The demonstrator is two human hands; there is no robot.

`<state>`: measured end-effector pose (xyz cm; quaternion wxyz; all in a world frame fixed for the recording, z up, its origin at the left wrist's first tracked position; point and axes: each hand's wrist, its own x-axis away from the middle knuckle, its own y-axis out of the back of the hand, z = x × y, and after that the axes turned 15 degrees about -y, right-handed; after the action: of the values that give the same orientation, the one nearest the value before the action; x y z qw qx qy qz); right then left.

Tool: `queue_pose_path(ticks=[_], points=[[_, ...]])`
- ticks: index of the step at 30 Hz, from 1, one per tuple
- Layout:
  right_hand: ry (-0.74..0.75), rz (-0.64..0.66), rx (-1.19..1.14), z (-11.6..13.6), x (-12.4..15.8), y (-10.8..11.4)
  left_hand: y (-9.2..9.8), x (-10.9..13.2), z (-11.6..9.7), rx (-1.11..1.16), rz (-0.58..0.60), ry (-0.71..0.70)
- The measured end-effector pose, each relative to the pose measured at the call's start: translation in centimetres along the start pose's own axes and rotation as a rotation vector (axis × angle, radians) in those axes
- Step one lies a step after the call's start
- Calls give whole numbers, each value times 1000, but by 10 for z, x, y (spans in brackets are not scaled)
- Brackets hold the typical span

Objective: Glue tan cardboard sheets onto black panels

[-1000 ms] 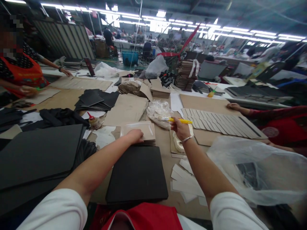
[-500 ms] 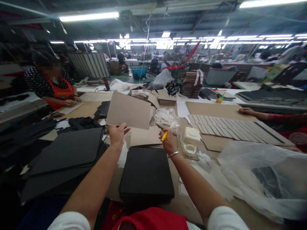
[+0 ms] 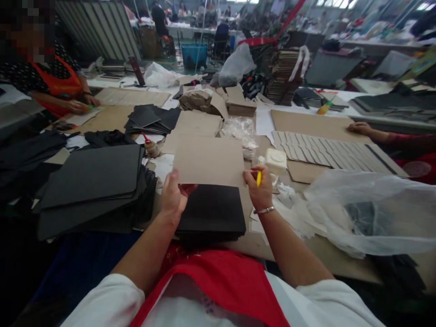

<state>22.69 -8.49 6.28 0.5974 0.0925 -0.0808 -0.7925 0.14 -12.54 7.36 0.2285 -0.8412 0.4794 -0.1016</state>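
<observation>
A beige cardboard sheet (image 3: pixel 209 160) is held tilted up above a stack of black boards (image 3: pixel 213 211). My left hand (image 3: pixel 173 193) grips its lower left corner, thumb at the side and fingers underneath. At the lower right corner, the fingertips of my right hand (image 3: pixel 260 188) meet or nearly meet the edge. That hand is closed around a slim yellow tool (image 3: pixel 259 178), whose working end I cannot make out. Just beyond my right hand stands a cream plastic container (image 3: pixel 275 160). More beige sheets (image 3: pixel 197 123) lie behind the held one.
Large dark boards (image 3: pixel 90 175) are piled on the left, near a red-tipped bottle (image 3: pixel 151 147). On the right lie a clear plastic bag (image 3: pixel 374 213) and a row of overlapping grey strips (image 3: pixel 327 152). A co-worker in an orange apron (image 3: pixel 63 86) works at left; another person's hand (image 3: pixel 360 128) rests at right.
The cardboard sheet has come nearer and to the right, over the black stack. My right hand has moved right to the sheet's edge. The view has tipped downward.
</observation>
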Motion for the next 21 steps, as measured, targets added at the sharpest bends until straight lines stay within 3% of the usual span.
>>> queue_pose_path(ticks=[3,6,8,14,21], points=[[-37,19,104,-19,29,16,39,11,5,-246,-2,7],[-61,20,258,-43,55,26,72,20,13,-601,137,48],[-55,22,344,-56,64,28,85,22,15,-788,241,30],[24,30,483,-68,65,24,92,6,20,-990,421,12],[44,40,519,-73,65,24,91,-4,27,-940,396,107]])
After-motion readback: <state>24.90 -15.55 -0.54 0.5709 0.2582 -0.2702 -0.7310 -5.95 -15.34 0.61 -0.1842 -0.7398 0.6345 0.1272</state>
